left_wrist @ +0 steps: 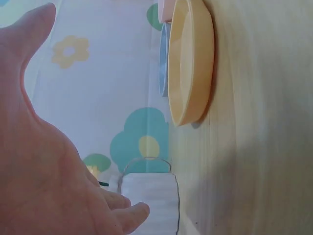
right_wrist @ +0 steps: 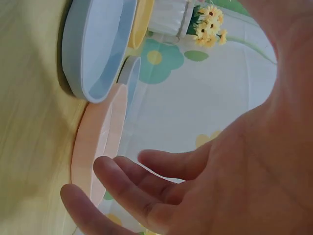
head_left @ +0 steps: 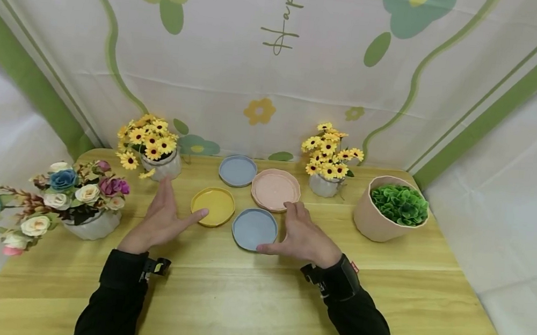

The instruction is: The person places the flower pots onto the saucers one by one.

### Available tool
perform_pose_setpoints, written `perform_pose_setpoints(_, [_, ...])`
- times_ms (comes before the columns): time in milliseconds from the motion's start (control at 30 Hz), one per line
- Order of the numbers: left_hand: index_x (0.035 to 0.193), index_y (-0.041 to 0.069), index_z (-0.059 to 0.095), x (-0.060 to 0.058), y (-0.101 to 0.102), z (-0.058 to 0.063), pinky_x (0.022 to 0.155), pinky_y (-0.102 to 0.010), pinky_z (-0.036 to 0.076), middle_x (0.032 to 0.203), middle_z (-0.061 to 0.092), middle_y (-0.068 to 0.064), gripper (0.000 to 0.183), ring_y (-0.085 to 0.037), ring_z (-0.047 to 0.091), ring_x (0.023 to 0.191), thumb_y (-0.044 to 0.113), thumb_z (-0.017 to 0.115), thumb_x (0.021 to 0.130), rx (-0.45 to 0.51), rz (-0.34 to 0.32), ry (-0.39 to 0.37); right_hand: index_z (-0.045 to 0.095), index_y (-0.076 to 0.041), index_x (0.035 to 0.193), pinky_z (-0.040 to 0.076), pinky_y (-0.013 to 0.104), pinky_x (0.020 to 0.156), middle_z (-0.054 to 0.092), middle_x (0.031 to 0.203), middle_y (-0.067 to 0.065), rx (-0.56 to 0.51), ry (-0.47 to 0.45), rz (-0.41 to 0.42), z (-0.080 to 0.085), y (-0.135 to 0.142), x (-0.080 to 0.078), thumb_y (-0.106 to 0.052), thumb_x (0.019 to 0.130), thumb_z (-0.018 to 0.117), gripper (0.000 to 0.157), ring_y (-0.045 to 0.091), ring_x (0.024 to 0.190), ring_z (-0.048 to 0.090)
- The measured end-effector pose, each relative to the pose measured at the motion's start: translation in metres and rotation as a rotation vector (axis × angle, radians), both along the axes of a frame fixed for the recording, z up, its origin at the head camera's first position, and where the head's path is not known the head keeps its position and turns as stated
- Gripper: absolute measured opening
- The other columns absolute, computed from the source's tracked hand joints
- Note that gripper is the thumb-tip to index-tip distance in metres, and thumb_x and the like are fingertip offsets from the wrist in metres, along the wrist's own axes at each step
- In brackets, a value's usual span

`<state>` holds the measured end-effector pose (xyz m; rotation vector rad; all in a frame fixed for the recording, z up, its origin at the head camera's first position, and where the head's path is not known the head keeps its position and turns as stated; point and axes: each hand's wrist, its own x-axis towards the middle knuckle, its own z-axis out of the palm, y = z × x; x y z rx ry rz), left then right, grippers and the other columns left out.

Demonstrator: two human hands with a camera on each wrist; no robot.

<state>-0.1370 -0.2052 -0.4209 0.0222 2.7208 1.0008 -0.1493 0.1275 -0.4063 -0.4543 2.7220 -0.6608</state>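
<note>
On the wooden table lie several shallow round dishes: a yellow dish, a near blue dish, a far blue dish and a pink dish. My left hand is spread to the left of the yellow dish, its thumb reaching toward that dish's rim. In the left wrist view, a gap separates this hand from the yellow dish. My right hand is held to the right of the near blue dish, fingers loosely bent by the pink dish's edge and thumb by the blue rim. Whether they touch I cannot tell.
Yellow daisies in white pots stand at the back left and back right. Mixed artificial flowers in a white pot are at the left. At the right stands a pink pot with green leaves. A patterned curtain hangs behind.
</note>
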Motion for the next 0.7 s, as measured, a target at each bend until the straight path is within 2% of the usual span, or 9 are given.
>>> perform_pose_setpoints(133, [0.141, 0.013, -0.04, -0.005, -0.003, -0.003, 0.117, -0.066, -0.001, 0.15, -0.042, -0.009, 0.124, -0.038, -0.027, 0.144, 0.079, 0.047, 0.082, 0.027, 0.003, -0.028, 0.021, -0.004, 0.152, 0.045, 0.049, 0.105, 0.023, 0.155, 0.019, 0.009, 0.012, 0.033, -0.002, -0.002, 0.002, -0.074, 0.058, 0.078, 0.13, 0.033, 0.141, 0.031])
perform_pose_setpoints(333, [0.139, 0.013, -0.042, -0.014, -0.011, -0.011, 0.116, -0.068, -0.003, 0.15, -0.042, -0.011, 0.126, -0.042, -0.027, 0.143, 0.079, 0.048, 0.081, 0.036, 0.035, -0.026, 0.018, -0.009, 0.154, 0.046, 0.048, 0.104, 0.023, 0.156, 0.017, -0.008, 0.045, 0.074, -0.011, -0.008, 0.004, -0.067, 0.061, 0.081, 0.126, 0.033, 0.143, 0.028])
perform_pose_setpoints(533, [0.137, 0.014, -0.045, -0.021, -0.02, -0.019, 0.114, -0.07, -0.002, 0.148, -0.043, -0.016, 0.127, -0.048, -0.026, 0.141, 0.08, 0.046, 0.081, 0.027, 0.092, -0.043, 0.02, -0.007, 0.153, 0.05, 0.045, 0.097, 0.032, 0.148, 0.015, 0.031, 0.066, 0.104, -0.02, -0.015, 0.005, -0.07, 0.062, 0.078, 0.125, 0.031, 0.134, 0.037])
perform_pose_setpoints(700, [0.138, 0.011, -0.044, -0.028, -0.024, -0.025, 0.115, -0.069, 0.0, 0.15, -0.039, -0.021, 0.125, -0.05, -0.023, 0.141, 0.077, 0.047, 0.084, 0.029, 0.123, -0.012, 0.022, -0.006, 0.151, 0.05, 0.043, 0.097, 0.036, 0.142, 0.013, 0.066, 0.097, 0.123, -0.024, -0.018, 0.005, -0.071, 0.061, 0.077, 0.124, 0.029, 0.128, 0.042])
